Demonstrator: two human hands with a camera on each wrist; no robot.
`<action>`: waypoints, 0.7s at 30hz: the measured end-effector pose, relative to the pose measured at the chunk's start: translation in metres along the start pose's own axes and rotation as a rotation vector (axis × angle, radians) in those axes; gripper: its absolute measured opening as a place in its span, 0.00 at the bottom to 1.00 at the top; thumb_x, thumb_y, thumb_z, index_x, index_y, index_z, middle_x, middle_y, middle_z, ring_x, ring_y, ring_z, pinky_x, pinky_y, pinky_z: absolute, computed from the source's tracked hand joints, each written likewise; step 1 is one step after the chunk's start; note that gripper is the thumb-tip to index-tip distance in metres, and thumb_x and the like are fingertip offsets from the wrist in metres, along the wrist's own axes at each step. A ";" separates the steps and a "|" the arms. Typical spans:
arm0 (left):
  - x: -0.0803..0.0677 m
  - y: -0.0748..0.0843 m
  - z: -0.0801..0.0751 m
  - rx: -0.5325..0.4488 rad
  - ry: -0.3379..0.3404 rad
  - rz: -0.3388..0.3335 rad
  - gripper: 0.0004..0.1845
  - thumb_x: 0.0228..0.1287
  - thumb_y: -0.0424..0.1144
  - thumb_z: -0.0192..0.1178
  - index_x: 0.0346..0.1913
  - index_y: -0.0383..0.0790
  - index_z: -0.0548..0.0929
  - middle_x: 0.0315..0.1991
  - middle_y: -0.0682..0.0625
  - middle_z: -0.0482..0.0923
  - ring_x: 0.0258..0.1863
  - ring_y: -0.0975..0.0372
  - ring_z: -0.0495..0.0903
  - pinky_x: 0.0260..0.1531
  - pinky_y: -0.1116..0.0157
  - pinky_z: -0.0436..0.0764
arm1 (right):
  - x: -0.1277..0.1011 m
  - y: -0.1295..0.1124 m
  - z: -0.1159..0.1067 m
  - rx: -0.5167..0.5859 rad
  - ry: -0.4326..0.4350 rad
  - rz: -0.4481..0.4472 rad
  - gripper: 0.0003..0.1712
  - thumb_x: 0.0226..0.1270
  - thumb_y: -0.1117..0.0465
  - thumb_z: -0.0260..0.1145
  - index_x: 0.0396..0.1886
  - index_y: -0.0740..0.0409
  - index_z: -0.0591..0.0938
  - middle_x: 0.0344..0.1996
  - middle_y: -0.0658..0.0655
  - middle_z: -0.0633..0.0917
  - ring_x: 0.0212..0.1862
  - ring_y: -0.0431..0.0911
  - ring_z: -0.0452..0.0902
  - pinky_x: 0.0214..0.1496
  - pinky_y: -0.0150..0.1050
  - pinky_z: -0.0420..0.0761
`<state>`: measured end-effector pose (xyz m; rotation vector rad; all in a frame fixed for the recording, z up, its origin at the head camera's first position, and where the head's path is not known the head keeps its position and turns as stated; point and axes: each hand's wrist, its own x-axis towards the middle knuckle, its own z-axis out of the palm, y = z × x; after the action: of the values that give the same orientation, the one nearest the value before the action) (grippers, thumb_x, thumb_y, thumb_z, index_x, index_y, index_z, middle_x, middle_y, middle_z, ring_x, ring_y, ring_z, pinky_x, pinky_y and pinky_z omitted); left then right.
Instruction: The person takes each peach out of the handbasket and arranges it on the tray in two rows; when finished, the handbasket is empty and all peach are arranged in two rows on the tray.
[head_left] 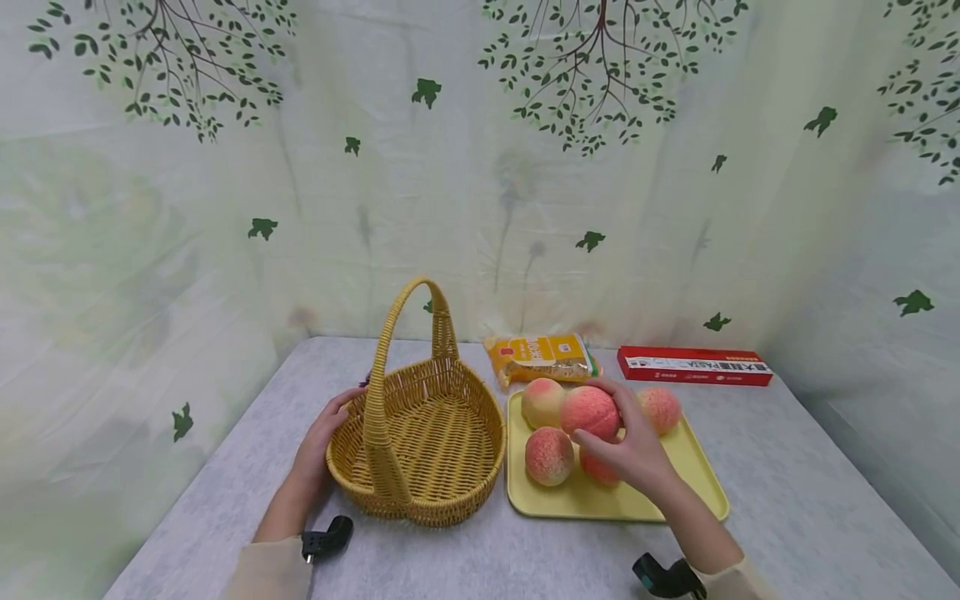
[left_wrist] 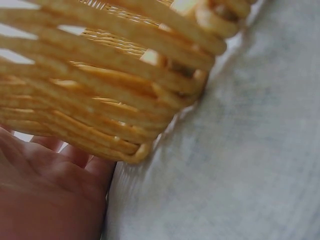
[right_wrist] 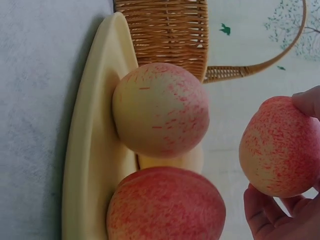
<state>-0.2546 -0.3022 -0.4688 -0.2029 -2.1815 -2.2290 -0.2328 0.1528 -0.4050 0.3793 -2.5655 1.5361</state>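
Note:
A yellow wicker basket (head_left: 442, 442) with a tall arched handle stands on the table, its inside bare. My left hand (head_left: 318, 442) holds it at the left rim; in the left wrist view the fingers of that hand (left_wrist: 50, 190) reach behind the woven wall (left_wrist: 115, 80), tips hidden. My right hand (head_left: 637, 442) grips a pink peach (head_left: 589, 412) between thumb and fingers, lifted above a yellow tray (head_left: 525, 504). On the tray lie several more peaches (head_left: 549, 457), one partly covered by my right hand. The right wrist view shows the held peach (right_wrist: 280, 147) apart from the others.
Behind the tray lie an orange-yellow food packet (head_left: 540, 358) and a long red pasta box (head_left: 693, 367). The tray's left edge is close beside the basket. A leaf-printed curtain (head_left: 480, 192) hangs around the grey table (head_left: 420, 562).

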 end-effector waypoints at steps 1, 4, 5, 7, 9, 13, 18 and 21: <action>0.000 0.000 0.000 -0.003 0.000 -0.002 0.23 0.81 0.50 0.37 0.71 0.49 0.65 0.63 0.67 0.68 0.58 0.77 0.73 0.55 0.79 0.72 | -0.001 0.001 -0.001 -0.006 0.006 0.004 0.44 0.57 0.51 0.76 0.71 0.42 0.64 0.64 0.52 0.71 0.61 0.52 0.71 0.50 0.41 0.83; 0.000 0.001 0.001 -0.006 0.001 -0.008 0.23 0.81 0.51 0.37 0.71 0.49 0.65 0.63 0.67 0.68 0.57 0.77 0.73 0.55 0.79 0.72 | -0.005 0.003 -0.006 -0.006 0.018 0.019 0.45 0.57 0.51 0.77 0.71 0.42 0.64 0.65 0.53 0.71 0.61 0.53 0.71 0.50 0.42 0.83; 0.000 0.001 0.001 -0.006 0.001 -0.005 0.23 0.81 0.50 0.37 0.71 0.49 0.65 0.63 0.67 0.69 0.58 0.77 0.73 0.55 0.79 0.72 | -0.005 0.003 -0.008 -0.008 0.023 0.018 0.45 0.57 0.51 0.77 0.71 0.42 0.63 0.65 0.54 0.71 0.62 0.53 0.71 0.50 0.44 0.84; -0.001 0.001 0.002 -0.004 0.003 0.002 0.23 0.81 0.50 0.37 0.71 0.49 0.65 0.63 0.68 0.69 0.57 0.77 0.73 0.55 0.79 0.72 | -0.005 0.005 -0.011 -0.010 0.031 0.024 0.46 0.57 0.51 0.76 0.72 0.43 0.63 0.65 0.55 0.71 0.63 0.53 0.70 0.52 0.47 0.84; -0.001 0.001 0.002 -0.005 0.003 0.010 0.22 0.81 0.49 0.37 0.71 0.50 0.65 0.62 0.68 0.69 0.57 0.77 0.73 0.55 0.79 0.72 | -0.004 0.006 -0.013 -0.012 0.038 0.035 0.46 0.57 0.51 0.76 0.72 0.44 0.63 0.66 0.55 0.71 0.63 0.54 0.70 0.53 0.50 0.84; -0.002 0.002 0.002 -0.004 0.007 0.005 0.22 0.81 0.49 0.36 0.71 0.50 0.65 0.63 0.67 0.69 0.58 0.77 0.73 0.55 0.79 0.72 | -0.002 0.005 -0.019 -0.016 0.055 0.081 0.46 0.58 0.51 0.76 0.73 0.46 0.62 0.66 0.57 0.70 0.64 0.54 0.69 0.54 0.51 0.83; -0.001 0.004 0.003 0.012 0.020 -0.036 0.25 0.81 0.53 0.37 0.73 0.50 0.64 0.67 0.63 0.65 0.60 0.77 0.71 0.56 0.80 0.70 | 0.000 0.007 -0.030 -0.035 0.084 0.075 0.46 0.59 0.52 0.75 0.73 0.48 0.62 0.66 0.59 0.69 0.63 0.54 0.70 0.52 0.43 0.83; -0.001 0.004 0.003 0.016 0.027 -0.044 0.25 0.81 0.53 0.37 0.73 0.51 0.64 0.68 0.62 0.64 0.61 0.78 0.70 0.56 0.80 0.70 | 0.001 0.011 -0.038 -0.052 0.080 0.048 0.44 0.61 0.53 0.74 0.73 0.49 0.62 0.65 0.60 0.70 0.62 0.55 0.71 0.51 0.41 0.84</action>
<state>-0.2524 -0.2990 -0.4652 -0.1251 -2.2107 -2.2223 -0.2378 0.1910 -0.3963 0.2471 -2.5645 1.4652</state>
